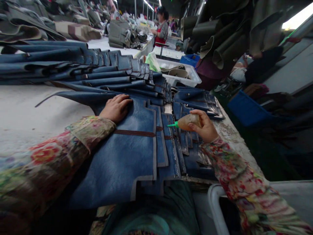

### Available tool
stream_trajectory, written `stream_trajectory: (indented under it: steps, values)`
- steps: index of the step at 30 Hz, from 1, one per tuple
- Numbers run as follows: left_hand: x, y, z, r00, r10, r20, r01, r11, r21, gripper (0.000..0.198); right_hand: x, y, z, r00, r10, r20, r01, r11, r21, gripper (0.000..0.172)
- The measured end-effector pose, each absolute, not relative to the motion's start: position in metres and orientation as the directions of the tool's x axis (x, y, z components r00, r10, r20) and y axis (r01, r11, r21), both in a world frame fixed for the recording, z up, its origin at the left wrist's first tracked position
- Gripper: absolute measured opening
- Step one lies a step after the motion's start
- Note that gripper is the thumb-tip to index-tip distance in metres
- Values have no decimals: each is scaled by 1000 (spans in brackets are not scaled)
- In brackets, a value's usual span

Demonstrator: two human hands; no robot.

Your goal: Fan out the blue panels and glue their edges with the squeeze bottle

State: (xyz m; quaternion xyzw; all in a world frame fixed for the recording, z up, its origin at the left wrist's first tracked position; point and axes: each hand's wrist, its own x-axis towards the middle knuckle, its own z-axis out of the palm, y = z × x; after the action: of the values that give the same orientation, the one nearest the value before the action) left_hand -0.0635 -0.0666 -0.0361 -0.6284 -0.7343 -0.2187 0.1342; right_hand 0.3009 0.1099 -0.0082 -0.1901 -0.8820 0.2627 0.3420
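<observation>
My left hand (116,107) lies flat, palm down, on a blue leather-like panel (132,150) with grey edges and a brown strip across it. Wrapped in the fingers of my right hand (205,125) is a squeeze bottle (188,122) of amber liquid with a green nozzle. The nozzle points left, over the grey-edged layers of the stacked panels; whether its tip touches them I cannot tell. More blue panels (193,143) lie overlapped below the bottle, their edges stepped.
Folded blue panels (97,70) are piled along the back left. Behind them stands a white bin (193,76). A blue crate (249,109) sits on the right, beyond the worn table edge (237,140). A co-worker in a red apron (160,37) is in the background.
</observation>
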Motion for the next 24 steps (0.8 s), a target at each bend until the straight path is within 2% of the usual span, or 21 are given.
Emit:
stream_trajectory:
  steps: [14, 21, 24]
  values:
    - [-63, -68, -35, -179, 868, 462, 982, 127, 142, 45, 261, 161, -26, -568, 654, 500, 205, 700, -684, 54]
    - [-64, -65, -39, -192, 861, 472, 980, 139, 145, 44, 286, 160, -32, -593, 741, 316, 207, 519, -829, 57]
    - [-64, -65, -39, -192, 858, 475, 980, 139, 145, 44, 281, 159, -32, -548, 740, 390, 157, 549, -821, 55]
